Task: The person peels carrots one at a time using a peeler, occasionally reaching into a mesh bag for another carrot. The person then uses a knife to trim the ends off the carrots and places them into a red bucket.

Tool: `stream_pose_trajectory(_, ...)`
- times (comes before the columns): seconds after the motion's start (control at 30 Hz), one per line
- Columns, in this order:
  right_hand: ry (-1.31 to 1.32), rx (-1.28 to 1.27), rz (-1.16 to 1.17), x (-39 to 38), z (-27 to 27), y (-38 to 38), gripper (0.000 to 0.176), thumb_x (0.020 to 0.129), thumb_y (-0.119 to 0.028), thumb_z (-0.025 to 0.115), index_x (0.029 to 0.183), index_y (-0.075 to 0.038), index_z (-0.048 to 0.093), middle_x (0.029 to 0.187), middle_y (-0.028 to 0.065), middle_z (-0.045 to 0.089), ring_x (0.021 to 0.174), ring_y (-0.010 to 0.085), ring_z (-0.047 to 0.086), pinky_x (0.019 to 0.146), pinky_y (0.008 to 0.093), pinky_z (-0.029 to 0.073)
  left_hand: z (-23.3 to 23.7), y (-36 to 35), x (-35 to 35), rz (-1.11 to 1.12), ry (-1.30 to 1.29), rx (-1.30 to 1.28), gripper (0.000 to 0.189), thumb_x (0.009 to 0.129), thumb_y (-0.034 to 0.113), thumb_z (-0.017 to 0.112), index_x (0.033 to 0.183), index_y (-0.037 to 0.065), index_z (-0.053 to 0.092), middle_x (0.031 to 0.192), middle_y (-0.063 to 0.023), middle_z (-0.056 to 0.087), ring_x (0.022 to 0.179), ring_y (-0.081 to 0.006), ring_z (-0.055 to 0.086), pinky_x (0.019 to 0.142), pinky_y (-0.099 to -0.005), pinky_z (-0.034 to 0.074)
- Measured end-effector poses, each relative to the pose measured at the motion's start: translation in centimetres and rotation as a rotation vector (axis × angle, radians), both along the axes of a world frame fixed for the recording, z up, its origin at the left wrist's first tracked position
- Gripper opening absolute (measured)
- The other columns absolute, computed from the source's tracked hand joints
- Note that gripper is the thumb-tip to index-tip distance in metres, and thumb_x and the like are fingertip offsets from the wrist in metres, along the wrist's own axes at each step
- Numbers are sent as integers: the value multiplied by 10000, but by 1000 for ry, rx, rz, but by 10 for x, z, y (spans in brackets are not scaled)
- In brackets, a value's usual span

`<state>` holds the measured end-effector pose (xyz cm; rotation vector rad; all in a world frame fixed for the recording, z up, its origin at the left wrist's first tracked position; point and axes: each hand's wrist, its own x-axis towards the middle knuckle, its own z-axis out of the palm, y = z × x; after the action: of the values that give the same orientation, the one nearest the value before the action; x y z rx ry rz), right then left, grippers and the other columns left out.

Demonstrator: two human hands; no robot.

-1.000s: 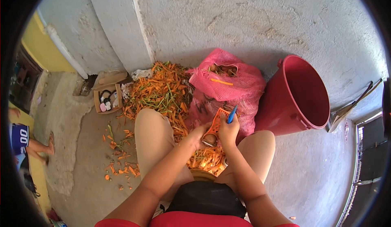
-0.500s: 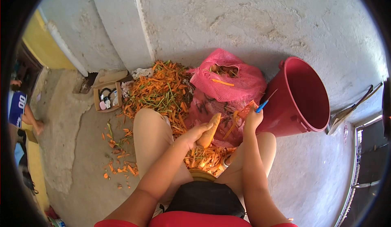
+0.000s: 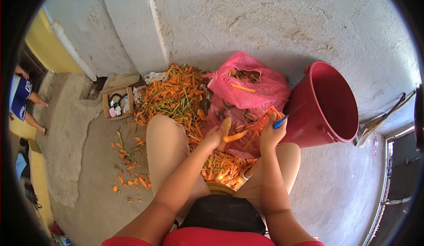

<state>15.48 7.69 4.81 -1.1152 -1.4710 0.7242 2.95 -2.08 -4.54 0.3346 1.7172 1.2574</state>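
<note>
My left hand (image 3: 213, 138) is closed around a large carrot (image 3: 225, 127), held upright between my knees. A strip of orange peel (image 3: 236, 135) hangs beside the carrot. My right hand (image 3: 272, 135) grips a flat orange-red tool with pale spots (image 3: 264, 120), which looks like a peeler. The same hand also holds a blue-handled knife (image 3: 281, 122); its blade is hard to see now. Below both hands lie carrot peelings (image 3: 223, 169). Just beyond them is a pink mesh sack (image 3: 251, 85), its open mouth showing several carrots.
A big heap of peelings and green stems (image 3: 176, 93) lies against the wall. To the right stands a dark red bucket (image 3: 304, 113). A small cardboard box (image 3: 118, 105) holds odds and ends at left. Another person's legs (image 3: 35, 113) show at the far left.
My right hand has turned, so the knife blade no longer shows clearly. A curl of peel now hangs beside the carrot. At far left, the other person has come further into view.
</note>
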Motion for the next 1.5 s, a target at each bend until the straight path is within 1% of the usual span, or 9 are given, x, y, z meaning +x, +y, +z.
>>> stream_pose_trajectory(0.03,-57,169,6,3,-6,4,155,823,-156,522,825,-2,500,615,-15,460,530,53,388,490,202,341,-2,1,-3,-29,-57,-18,355,886,338,329,969,35,495,763,-72,569,662,-152,550,605,-272,443)
stream_pose_trajectory(0.13,316,-274,49,0,-17,13,149,823,-160,520,817,-12,507,600,-39,430,511,44,366,469,201,319,7,2,-8,-105,-199,-15,360,882,344,335,968,32,492,754,-65,563,669,-141,547,616,-267,437)
stream_pose_trajectory(0.4,130,-178,107,-11,-13,-1,148,832,-143,499,815,0,464,593,-25,365,528,64,312,472,225,295,4,5,-4,-158,-338,106,420,836,363,442,1088,28,466,799,-58,566,701,-142,554,616,-254,436)
stream_pose_trajectory(0.5,163,-237,89,-13,-25,2,150,832,-139,497,805,3,456,583,-27,351,519,60,300,460,226,285,47,-3,0,-142,-415,178,663,753,479,513,1191,-4,389,1115,-119,487,1071,-182,424,934,-312,250)
stream_pose_trajectory(0.6,219,-322,96,-14,-26,2,140,831,-134,496,796,-4,460,578,-29,348,520,54,304,458,223,283,39,-1,1,-88,-415,224,406,826,370,457,1057,37,476,889,-68,557,741,-156,554,621,-267,449)
stream_pose_trajectory(1.0,69,-389,314,-35,-14,-37,115,815,-110,502,768,-6,499,565,-21,415,516,49,363,466,226,329,45,-4,8,64,-1077,227,282,877,283,366,968,45,486,846,-58,563,690,-164,555,603,-299,481)
stream_pose_trajectory(1.37,-260,-36,48,-22,-56,13,213,776,-190,555,741,14,503,532,140,466,457,238,439,474,359,357,32,-15,5,-282,-883,161,339,869,337,382,952,30,500,796,-80,567,656,-165,564,575,-301,489)
stream_pose_trajectory(1.43,-162,-302,-6,-6,-55,50,231,777,-192,550,717,28,512,543,114,487,474,217,457,474,338,369,39,-21,5,-381,-845,144,383,854,374,408,986,24,493,815,-75,561,672,-154,558,593,-280,480)
stream_pose_trajectory(1.5,-49,-209,-103,13,-88,83,215,792,-179,536,727,25,518,528,59,451,467,145,400,457,305,356,53,-25,4,-320,-779,146,394,855,364,415,1032,16,464,849,-97,550,725,-179,557,646,-295,476)
